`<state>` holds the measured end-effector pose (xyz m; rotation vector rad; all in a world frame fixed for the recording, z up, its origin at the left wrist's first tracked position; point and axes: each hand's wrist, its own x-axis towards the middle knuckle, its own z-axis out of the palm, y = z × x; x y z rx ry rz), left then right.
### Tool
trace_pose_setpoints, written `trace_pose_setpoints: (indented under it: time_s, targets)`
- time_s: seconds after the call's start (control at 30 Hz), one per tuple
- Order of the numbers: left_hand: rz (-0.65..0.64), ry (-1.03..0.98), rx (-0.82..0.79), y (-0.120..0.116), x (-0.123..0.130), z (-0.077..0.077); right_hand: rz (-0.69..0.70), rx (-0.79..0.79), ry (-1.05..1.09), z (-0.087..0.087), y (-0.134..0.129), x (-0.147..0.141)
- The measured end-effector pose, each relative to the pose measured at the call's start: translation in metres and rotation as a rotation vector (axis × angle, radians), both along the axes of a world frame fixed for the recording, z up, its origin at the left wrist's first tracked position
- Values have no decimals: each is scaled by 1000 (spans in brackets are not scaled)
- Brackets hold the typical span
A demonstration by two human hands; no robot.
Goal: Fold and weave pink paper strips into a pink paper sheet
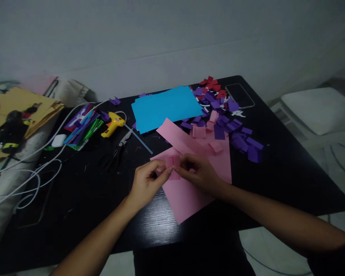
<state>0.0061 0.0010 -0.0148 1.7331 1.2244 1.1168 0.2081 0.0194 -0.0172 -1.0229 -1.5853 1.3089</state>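
Between both hands is a small folded piece of pink paper [173,161], pinched at its two sides. My left hand [145,183] grips its left edge with thumb and fingers. Its right edge is in the closed fingers of my right hand [199,173]. Below them lie large pink paper sheets [186,203], partly covered by my right hand and wrist. Several small folded pink pieces [199,132] rest on the far part of the pink sheets.
Blue sheets [166,107] lie at the back. Purple pieces [240,142] and red pieces [211,82] are heaped right, near a phone [240,96]. A yellow glue gun [112,124], black scissors [116,153], coloured strips [84,126] and white cables [36,180] are left.
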Motion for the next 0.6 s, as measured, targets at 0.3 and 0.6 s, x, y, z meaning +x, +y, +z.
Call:
trace_pose_setpoints:
  time_s: [0.3, 0.6]
  targets:
    - [8, -27, -29, 0, 0, 0, 4, 5, 8, -2, 0, 1]
    - [-12, -86, -84, 1, 1, 2, -5, 19, 13, 0, 0, 1]
